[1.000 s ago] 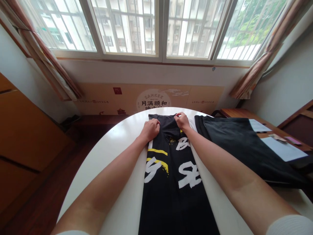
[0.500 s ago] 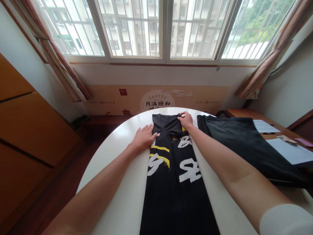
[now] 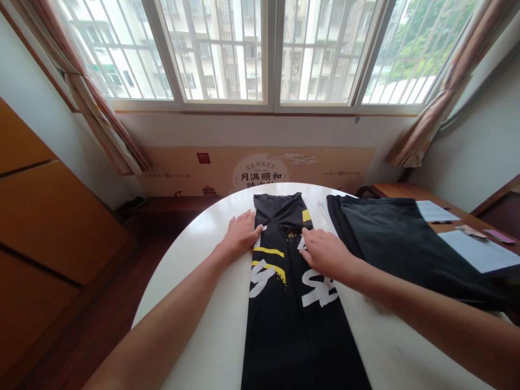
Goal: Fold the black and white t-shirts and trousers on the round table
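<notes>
A long black garment [image 3: 298, 330] with yellow stripes and white lettering lies lengthwise on the round white table [image 3: 195, 325]. Its far end has a plain dark section folded across it. My left hand [image 3: 242, 232] rests flat at the garment's left edge, fingers spread and the thumb on the cloth. On the right edge, beside the white lettering, is my right hand [image 3: 323, 252], its thumb and index finger slightly apart over the fabric and the other fingers curled. I see nothing held between them.
Folded black cloth [image 3: 402, 238] lies to the right, near a brown desk [image 3: 390, 189] with white papers [image 3: 479, 250] and a pink slip [image 3: 499, 236]. Beyond the table stands a printed beige panel [image 3: 174, 162] under the window. An orange-brown cabinet [image 3: 52, 216] is at the left.
My right hand has let go of the garment's far right corner and moved down its right edge, towards me. My left hand stays in about the same place on the cloth.
</notes>
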{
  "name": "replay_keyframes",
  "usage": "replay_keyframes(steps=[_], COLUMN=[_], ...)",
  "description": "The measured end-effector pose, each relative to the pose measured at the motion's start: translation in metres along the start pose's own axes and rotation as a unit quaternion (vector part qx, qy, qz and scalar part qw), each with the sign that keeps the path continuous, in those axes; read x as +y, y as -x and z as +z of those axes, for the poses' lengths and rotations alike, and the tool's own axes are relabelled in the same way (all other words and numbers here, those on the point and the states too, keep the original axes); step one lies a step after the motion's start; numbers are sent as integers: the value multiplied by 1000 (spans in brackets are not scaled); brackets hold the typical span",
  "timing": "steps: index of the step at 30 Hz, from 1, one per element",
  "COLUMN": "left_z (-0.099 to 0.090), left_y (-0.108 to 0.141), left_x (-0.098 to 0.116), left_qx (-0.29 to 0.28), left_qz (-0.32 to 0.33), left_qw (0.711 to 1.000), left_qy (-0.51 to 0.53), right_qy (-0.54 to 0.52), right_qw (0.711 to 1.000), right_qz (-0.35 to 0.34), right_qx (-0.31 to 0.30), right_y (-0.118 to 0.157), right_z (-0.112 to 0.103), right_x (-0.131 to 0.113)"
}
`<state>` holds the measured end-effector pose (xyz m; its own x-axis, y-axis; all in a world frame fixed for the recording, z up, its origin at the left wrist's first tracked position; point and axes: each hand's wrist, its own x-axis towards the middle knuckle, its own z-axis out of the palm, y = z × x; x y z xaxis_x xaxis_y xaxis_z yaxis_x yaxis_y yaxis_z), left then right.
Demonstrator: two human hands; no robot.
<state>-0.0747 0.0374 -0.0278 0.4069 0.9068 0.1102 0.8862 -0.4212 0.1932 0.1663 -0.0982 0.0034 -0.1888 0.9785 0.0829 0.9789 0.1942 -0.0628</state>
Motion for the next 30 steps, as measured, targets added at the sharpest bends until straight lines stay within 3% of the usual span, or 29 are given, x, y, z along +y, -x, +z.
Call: replay_keyframes(steps=[2,4,7,10,13,17,21,25,27,30], left_z=[-3,-5,1,16,32,43,35,6,-11,-27], left_y=[-4,-15,-46,-83,-109,-119,-111,-80,-51,3], left_x=[14,39,88,125,137,136,137,126,110,81], left_qx=[31,42,-23,-94,-105,-91,-52,53,81,45], left_qz=[12,83,199,201,173,153,147,207,245,245], left_qw=[999,996,980,975,979,984,988,977,966,969], left_qy=[9,14,16,5,-2,-3,8,19,10,1], right_qy=[37,33,2,-33,-64,-67,-67,-68,-67,-51], right_qw=[999,998,999,998,995,992,992,987,972,929], right_qz=[-34,-38,-38,-56,-75,-104,-105,-124,-188,-321], right_qx=[7,27,33,26,12,27,33,77,128,179], right_y=[36,63,91,110,126,140,144,144,144,145], right_z=[6,12,21,29,39,52,50,27,17,22], right_x=[-15,-29,-47,-58,-59,-57,-56,-48,-45,-49])
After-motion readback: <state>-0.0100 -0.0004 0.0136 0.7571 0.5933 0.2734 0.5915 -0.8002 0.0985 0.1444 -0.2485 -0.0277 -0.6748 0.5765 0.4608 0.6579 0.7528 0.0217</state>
